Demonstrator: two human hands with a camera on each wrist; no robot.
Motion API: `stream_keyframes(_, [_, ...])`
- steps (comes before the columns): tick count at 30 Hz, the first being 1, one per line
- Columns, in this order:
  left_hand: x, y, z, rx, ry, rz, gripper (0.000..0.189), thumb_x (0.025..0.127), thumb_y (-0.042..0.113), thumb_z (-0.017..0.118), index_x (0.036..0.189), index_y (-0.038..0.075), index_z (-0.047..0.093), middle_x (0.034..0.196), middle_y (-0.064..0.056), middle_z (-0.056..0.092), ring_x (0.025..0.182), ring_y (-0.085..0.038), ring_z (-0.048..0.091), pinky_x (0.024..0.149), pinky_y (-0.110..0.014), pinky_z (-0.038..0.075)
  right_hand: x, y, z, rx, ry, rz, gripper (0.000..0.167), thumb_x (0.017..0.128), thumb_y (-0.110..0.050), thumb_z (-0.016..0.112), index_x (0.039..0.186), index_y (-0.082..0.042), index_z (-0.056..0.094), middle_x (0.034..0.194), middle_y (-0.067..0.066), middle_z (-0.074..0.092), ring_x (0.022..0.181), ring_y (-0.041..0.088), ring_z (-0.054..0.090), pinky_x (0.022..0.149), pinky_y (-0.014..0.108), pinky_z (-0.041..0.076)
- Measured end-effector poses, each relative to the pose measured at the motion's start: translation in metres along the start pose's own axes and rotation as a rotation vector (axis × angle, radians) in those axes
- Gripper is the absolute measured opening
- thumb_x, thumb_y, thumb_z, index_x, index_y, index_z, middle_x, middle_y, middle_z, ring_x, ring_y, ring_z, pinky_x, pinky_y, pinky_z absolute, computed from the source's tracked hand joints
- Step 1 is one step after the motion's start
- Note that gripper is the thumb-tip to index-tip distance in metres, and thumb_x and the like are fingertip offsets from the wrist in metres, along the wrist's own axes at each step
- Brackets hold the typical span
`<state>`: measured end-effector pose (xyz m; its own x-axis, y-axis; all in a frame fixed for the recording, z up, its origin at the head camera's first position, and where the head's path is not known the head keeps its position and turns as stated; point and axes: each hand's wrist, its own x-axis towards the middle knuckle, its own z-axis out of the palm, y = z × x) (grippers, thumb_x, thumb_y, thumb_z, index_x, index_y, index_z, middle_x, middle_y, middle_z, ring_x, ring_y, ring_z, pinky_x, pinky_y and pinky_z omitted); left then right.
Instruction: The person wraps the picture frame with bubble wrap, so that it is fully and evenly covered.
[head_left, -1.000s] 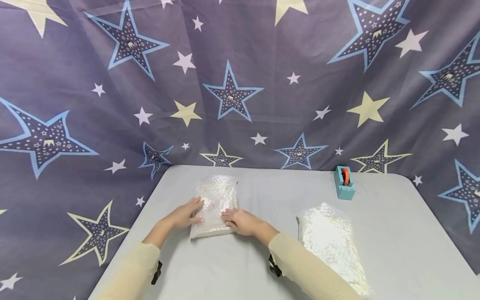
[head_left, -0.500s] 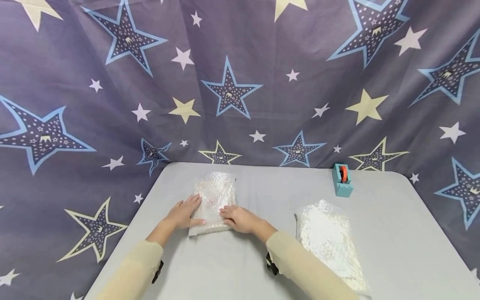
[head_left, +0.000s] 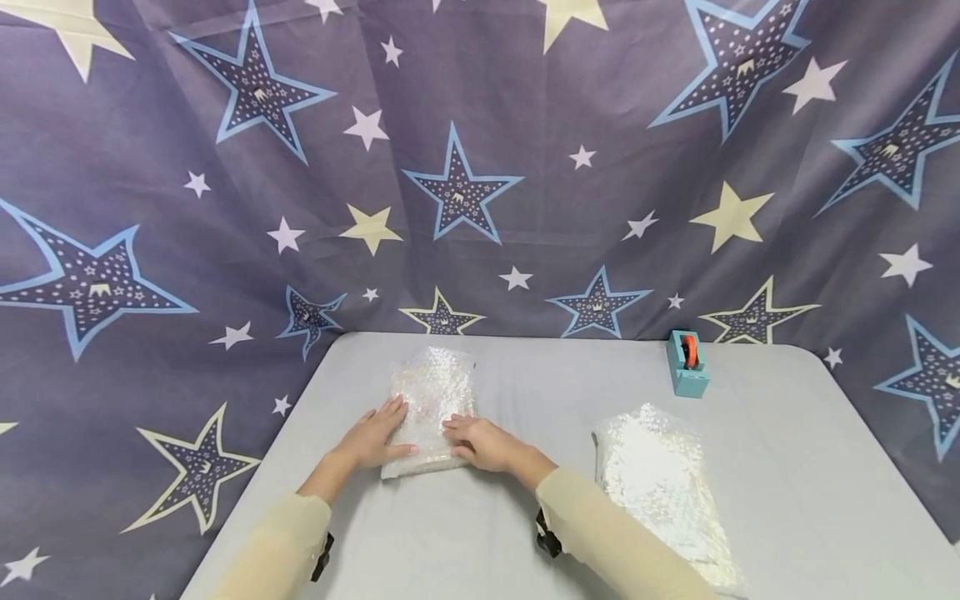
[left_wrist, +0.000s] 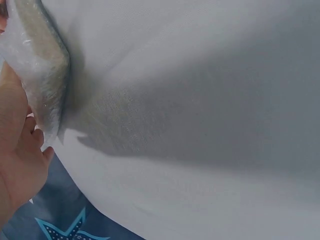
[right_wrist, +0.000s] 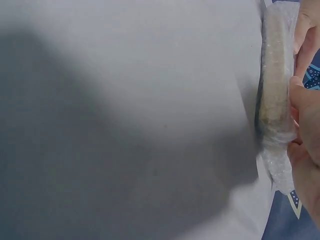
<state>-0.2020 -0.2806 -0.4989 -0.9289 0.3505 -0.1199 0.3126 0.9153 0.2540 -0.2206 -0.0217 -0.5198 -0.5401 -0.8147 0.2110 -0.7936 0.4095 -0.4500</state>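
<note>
A bubble-wrapped parcel lies flat on the left half of the grey table. My left hand rests on its left side, fingers stretched out and thumb near the front edge. From the right, my right hand touches the top of the parcel close to its front right corner, fingers fairly straight. The left wrist view catches the parcel edge-on beside the left hand. In the right wrist view, the wrapped parcel stands at the right, next to the right hand. What is inside is hidden.
To the right lies another shiny piece of bubble wrap, partly behind the right sleeve. A teal tape dispenser with a red roll stands at the back right. Starry cloth hangs behind the table.
The left hand has shifted slightly over the parcel's left side, its thumb moving a little to the right. The parcel and the right hand stay almost where they were.
</note>
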Motion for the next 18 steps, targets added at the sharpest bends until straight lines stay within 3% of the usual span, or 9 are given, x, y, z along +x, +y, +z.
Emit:
stream_keyframes(5, [0.003, 0.002, -0.001, -0.006, 0.005, 0.027, 0.084, 0.088, 0.044, 0.064, 0.144, -0.01, 0.032, 0.154, -0.03, 0.027, 0.144, -0.047, 0.025, 0.117, -0.064, 0.022, 0.002, 0.003, -0.003, -0.017, -0.02, 0.005, 0.035, 0.093, -0.015, 0.061, 0.124, 0.001, 0.062, 0.137, 0.016, 0.057, 0.132, 0.032, 0.052, 0.115, 0.043, 0.038])
stream_keyframes(12, [0.012, 0.02, -0.007, 0.112, 0.063, 0.058, 0.066, 0.091, 0.037, 0.062, 0.141, -0.002, 0.044, 0.151, -0.025, 0.037, 0.142, -0.042, 0.033, 0.117, -0.061, 0.026, 0.002, 0.005, -0.006, -0.028, 0.01, 0.006, 0.035, 0.092, -0.018, 0.063, 0.122, 0.0, 0.063, 0.13, 0.015, 0.063, 0.128, 0.03, 0.056, 0.113, 0.042, 0.041])
stream_keyframes(18, [0.022, 0.037, -0.001, 0.178, 0.0, 0.164, 0.06, 0.095, 0.031, 0.056, 0.142, -0.003, 0.041, 0.153, -0.02, 0.036, 0.143, -0.038, 0.034, 0.117, -0.059, 0.026, 0.001, 0.004, -0.001, -0.034, 0.029, -0.029, 0.034, 0.092, -0.018, 0.064, 0.121, 0.0, 0.065, 0.127, 0.015, 0.065, 0.124, 0.029, 0.059, 0.112, 0.041, 0.043])
